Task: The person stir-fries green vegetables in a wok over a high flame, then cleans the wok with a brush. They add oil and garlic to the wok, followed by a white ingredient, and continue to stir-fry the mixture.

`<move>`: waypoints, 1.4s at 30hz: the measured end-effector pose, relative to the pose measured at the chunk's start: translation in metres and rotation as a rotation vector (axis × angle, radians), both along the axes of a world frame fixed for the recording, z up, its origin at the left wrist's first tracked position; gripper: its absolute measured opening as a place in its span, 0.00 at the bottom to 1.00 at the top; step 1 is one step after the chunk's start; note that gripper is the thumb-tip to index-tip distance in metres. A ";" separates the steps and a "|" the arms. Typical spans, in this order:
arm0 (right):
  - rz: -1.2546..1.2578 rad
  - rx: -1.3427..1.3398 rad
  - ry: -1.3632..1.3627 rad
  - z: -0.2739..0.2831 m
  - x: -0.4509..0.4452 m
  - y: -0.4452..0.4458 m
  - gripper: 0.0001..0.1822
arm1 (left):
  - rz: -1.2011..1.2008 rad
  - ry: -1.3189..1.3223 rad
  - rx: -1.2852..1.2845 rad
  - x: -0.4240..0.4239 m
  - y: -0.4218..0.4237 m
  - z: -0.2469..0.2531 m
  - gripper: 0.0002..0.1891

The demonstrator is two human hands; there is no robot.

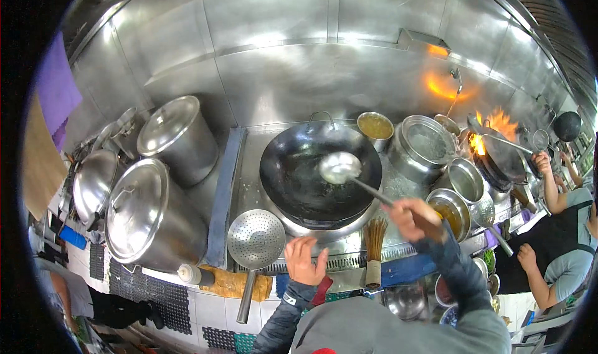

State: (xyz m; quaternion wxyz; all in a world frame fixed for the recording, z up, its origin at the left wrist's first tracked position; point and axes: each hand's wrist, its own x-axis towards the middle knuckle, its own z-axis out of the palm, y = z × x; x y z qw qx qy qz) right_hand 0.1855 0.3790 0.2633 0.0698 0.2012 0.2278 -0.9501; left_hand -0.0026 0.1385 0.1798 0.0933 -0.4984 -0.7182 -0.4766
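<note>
A large black wok [299, 171] sits on the burner before me, its loop handle at the far side. My right hand [413, 218] grips the handle of a steel ladle [340, 168], whose bowl hangs over the wok's right half. My left hand [304, 260] is raised near the stove's front edge, fingers apart and holding nothing. Beside it on the left lies a perforated steel skimmer [256, 238]. A bamboo wok brush [374, 246] stands between my hands. Near my right hand is a steel pot of yellow-brown liquid [449, 214].
Large lidded steel pots [182, 139] stand at left, near a squeeze bottle [189, 274]. Behind the wok is a pot of yellowish liquid [375, 126]; more pots [420, 143] stand at right. Farther right, a co-worker [556, 246] holds a ladle near a flaming wok [502, 160].
</note>
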 end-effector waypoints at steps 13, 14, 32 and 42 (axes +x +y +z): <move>-0.387 2.067 -0.876 -0.056 0.010 0.194 0.17 | 0.496 -0.279 -0.074 0.024 -0.145 -0.062 0.07; -0.340 1.986 -0.926 -0.066 0.030 0.198 0.16 | 0.554 -0.455 -0.047 0.027 -0.164 -0.081 0.07; -0.462 -0.188 0.189 -0.011 0.131 0.099 0.21 | -0.013 0.334 -0.220 -0.028 0.085 -0.074 0.09; -0.568 -0.406 0.187 -0.005 0.072 -0.055 0.28 | -0.066 0.191 -0.371 -0.030 0.093 -0.071 0.05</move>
